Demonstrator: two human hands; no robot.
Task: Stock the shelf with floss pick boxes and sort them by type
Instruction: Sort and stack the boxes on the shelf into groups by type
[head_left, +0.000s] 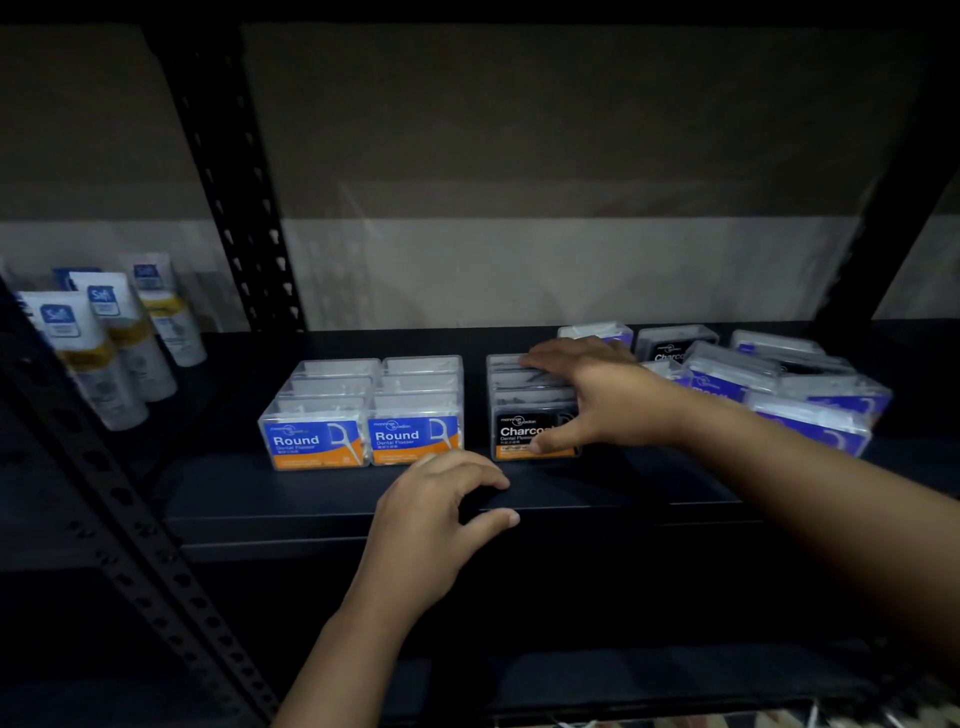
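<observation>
Two rows of blue-and-orange "Round" floss pick boxes (363, 410) stand side by side on the black shelf (597, 483). Right of them stands a row of black "Charcoal" boxes (519, 410). My right hand (597, 395) spans that row, fingers on the back box and thumb on the front label. My left hand (436, 514) hovers over the shelf's front edge with fingers loosely curled, holding nothing. A loose pile of purple-labelled and charcoal boxes (769, 384) lies at the right.
Several white tubes with blue labels (119, 338) stand on the neighbouring shelf at the left, behind a black perforated upright (234, 208). A dark shelf front (467, 597) runs below my hands.
</observation>
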